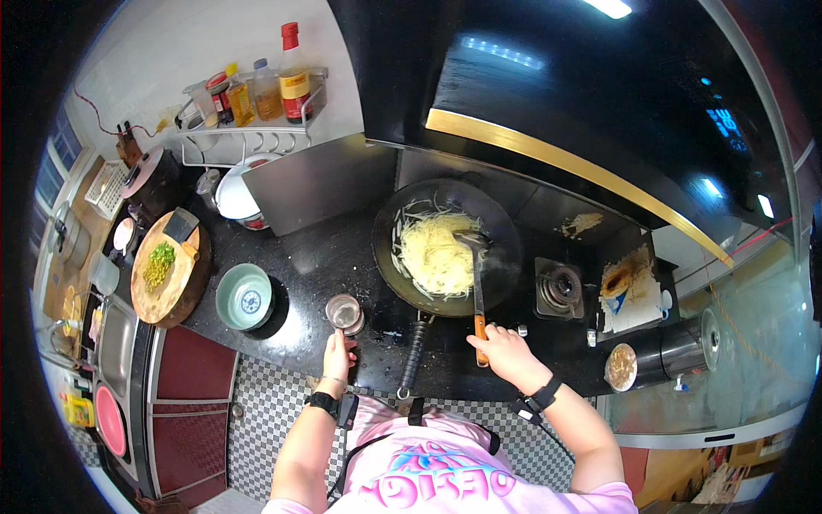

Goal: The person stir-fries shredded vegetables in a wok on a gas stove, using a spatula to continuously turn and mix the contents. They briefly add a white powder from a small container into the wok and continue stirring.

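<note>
A dark wok [507, 257] holds pale yellow shredded vegetable [433, 250], perhaps potato. A metal spatula [478, 283] with a wooden handle rests its blade in the shreds; my right hand [510, 356] lies on the handle's end, thumb over it. My left hand [338, 360] is at the near side of a small clear glass [344, 311], fingertips close to its base; whether they touch it I cannot tell. Left of the glass stands a green bowl [226, 299]. A round wooden chopping board [151, 305] bears chopped green and yellowish pieces [159, 265] and a cleaver [180, 225].
The wok's black handle [414, 360] juts over the counter's front edge. A metal splash panel [321, 186] stands behind left, under a shelf of bottles [295, 90]. Right are a second burner [559, 289] and a metal canister [690, 347]. A sink [117, 340] lies far left.
</note>
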